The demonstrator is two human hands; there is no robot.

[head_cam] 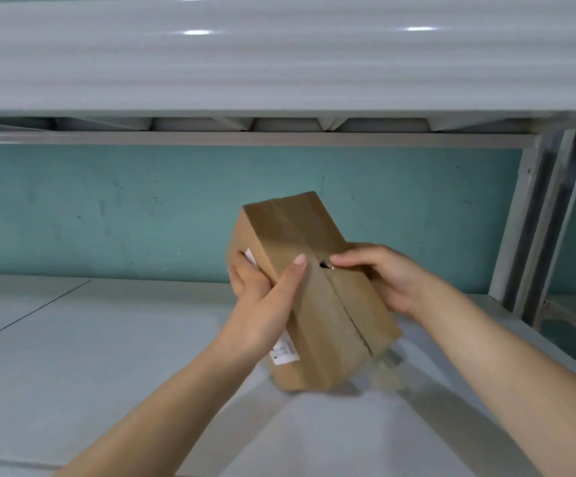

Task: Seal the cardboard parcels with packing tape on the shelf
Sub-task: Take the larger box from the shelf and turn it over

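**Operator:** Parcel status: I am seeing one brown rectangular cardboard parcel being held tilted above the pale grey shelf surface, its lowest corner close to the surface; I cannot tell whether it is touching.

**Supervisor:** Hand states?

**Operator:** I am reading the left hand as grasping the parcel's left side, thumb lying across the top face and fingers wrapping over the side that carries a white printed label. The right hand is gripping the right edge, its forefinger pressing at the centre seam beside a small dark hole.

**Supervisor:** Surroundings?

**Operator:** I am viewing a teal painted wall behind the parcel, a grey upper shelf overhead and grey metal uprights at the right.
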